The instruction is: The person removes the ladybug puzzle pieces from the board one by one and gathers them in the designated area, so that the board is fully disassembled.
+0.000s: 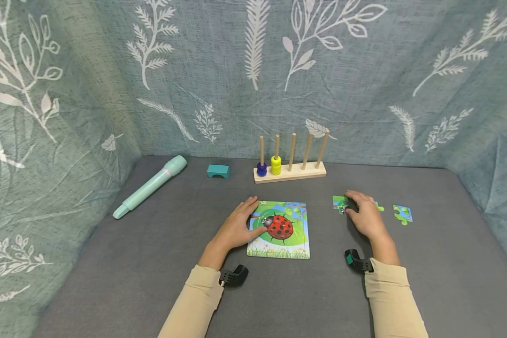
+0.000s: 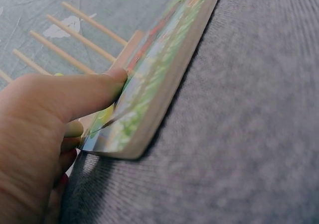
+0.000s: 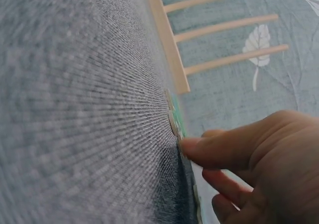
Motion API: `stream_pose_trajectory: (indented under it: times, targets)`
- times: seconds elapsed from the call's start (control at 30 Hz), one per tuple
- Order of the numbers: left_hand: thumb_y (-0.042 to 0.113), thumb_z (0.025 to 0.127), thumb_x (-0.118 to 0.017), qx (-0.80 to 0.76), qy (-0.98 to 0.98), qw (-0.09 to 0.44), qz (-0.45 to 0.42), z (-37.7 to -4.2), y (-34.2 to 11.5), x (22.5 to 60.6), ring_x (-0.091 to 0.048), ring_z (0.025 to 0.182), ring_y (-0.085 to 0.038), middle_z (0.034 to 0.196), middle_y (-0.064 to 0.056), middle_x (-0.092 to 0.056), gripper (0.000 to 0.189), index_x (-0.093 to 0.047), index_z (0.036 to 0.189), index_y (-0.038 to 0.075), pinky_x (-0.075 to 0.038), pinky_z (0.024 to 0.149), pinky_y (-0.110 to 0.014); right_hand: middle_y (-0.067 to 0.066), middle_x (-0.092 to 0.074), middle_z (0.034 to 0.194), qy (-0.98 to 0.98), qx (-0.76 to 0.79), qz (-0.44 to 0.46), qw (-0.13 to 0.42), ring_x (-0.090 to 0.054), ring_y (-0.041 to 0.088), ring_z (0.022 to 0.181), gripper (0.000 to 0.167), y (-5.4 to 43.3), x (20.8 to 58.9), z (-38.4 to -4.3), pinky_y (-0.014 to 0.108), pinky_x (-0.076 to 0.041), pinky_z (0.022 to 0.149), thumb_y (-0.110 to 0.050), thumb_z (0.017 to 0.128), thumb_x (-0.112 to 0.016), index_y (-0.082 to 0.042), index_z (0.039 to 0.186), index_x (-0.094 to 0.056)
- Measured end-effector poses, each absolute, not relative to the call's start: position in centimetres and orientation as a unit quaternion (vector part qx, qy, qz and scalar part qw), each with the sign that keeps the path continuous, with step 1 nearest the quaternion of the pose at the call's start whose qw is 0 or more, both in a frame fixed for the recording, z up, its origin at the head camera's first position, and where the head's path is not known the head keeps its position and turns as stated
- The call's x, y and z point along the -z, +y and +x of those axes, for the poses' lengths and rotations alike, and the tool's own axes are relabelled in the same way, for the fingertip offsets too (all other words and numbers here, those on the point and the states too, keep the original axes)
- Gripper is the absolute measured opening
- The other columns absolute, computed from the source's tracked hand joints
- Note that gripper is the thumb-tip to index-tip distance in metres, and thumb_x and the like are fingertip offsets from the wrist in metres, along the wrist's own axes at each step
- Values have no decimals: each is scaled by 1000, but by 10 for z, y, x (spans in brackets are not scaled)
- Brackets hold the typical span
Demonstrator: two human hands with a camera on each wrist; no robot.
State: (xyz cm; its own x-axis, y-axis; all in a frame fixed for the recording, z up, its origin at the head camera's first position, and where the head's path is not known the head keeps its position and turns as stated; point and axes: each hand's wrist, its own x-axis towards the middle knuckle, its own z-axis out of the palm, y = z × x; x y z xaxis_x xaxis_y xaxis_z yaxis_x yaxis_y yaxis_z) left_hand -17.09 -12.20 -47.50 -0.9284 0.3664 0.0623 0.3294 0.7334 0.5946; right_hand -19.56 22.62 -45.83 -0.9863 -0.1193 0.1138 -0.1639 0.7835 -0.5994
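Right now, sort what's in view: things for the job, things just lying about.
For the job, apparently:
ladybug puzzle, left hand on it
left puzzle piece, by the right hand
rightmost puzzle piece

Lying about:
mint-green stick
teal block
peg stand
blue rings
yellow rings

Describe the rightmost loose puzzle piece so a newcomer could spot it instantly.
On the dark gray table, find the ladybug puzzle, then look right, past the right hand. The rightmost piece is blue and green, with a knob pointing toward the person. Unlike the green piece at that hand, it lies apart.
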Motion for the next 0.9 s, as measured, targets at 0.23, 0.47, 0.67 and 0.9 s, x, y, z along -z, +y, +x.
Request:
stream_pose_trajectory:
  times: [0.23,0.47,0.67,0.9]
  targets:
    - [32,87,-69,-371,904,-11,212,-168,-120,478,-32,141,-29,152,-10,-36,69,-41,144,5,-34,113,-51,28,-44,138,-941,-327,82,22,-39,46,128,49,216,451,-192,60,-35,105,-8,91,-60,6,136,-46]
    - [22,88,-68,-387,877,-52,279,-158,-106,479,-41,134,-33,144,-15,-45,56,-49,137,1,-39,110,-50,26,-48,135,-922,-365,131,-22,-46,43,124,53,198,445,-181,57,-42,100,-14,91,-63,4,138,-44]
    - [26,90,-65,-340,884,-25,320,-146,-94,477,-42,135,-29,144,-12,-46,55,-50,137,2,-39,111,-43,28,-48,136,-836,-506,182,-108,-45,42,128,52,180,447,-167,52,-39,108,-10,91,-63,7,136,-43]
    - [29,91,-63,-288,898,-1,333,-139,-91,475,-36,138,-27,147,-10,-43,55,-49,138,4,-32,116,-40,26,-43,139,-806,-528,227,-143,-40,42,131,54,164,461,-157,53,-36,110,-10,90,-64,8,136,-43]
